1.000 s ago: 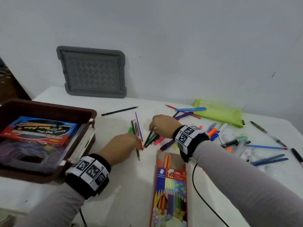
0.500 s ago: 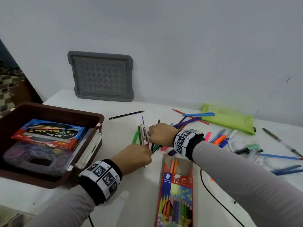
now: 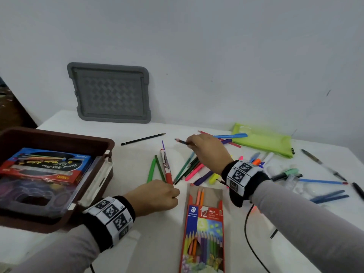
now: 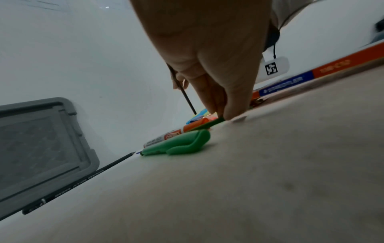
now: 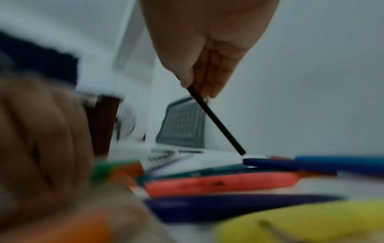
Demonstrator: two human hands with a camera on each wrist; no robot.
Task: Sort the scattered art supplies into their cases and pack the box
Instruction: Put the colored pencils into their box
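Observation:
Pens, markers and pencils lie scattered on the white table [image 3: 157, 243]. My right hand [image 3: 190, 141] is raised over the pile and pinches a dark pencil [image 3: 182, 142], also seen as the dark pencil [image 5: 216, 121] slanting down from the right hand [image 5: 199, 87]. My left hand [image 3: 176, 191] rests low on the table; in the left wrist view the left hand [image 4: 220, 113] pinches the near end of a dark green pencil [image 4: 207, 125]. Beside it lie a red marker [image 3: 166, 168] and a light green pen [image 3: 151, 170]. The open coloured-pencil box [image 3: 204, 219] lies near me.
A brown box [image 3: 59, 138] holding a paint set stands at the left. Its grey lid [image 3: 110, 95] leans on the wall. A lime green pouch [image 3: 264, 142] lies at the back right, with more pens around it. A black pencil [image 3: 142, 139] lies apart.
My right hand has lifted off the pile with a dark pencil pinched in it. My left hand has drawn back to the near ends of the green pencil and red marker.

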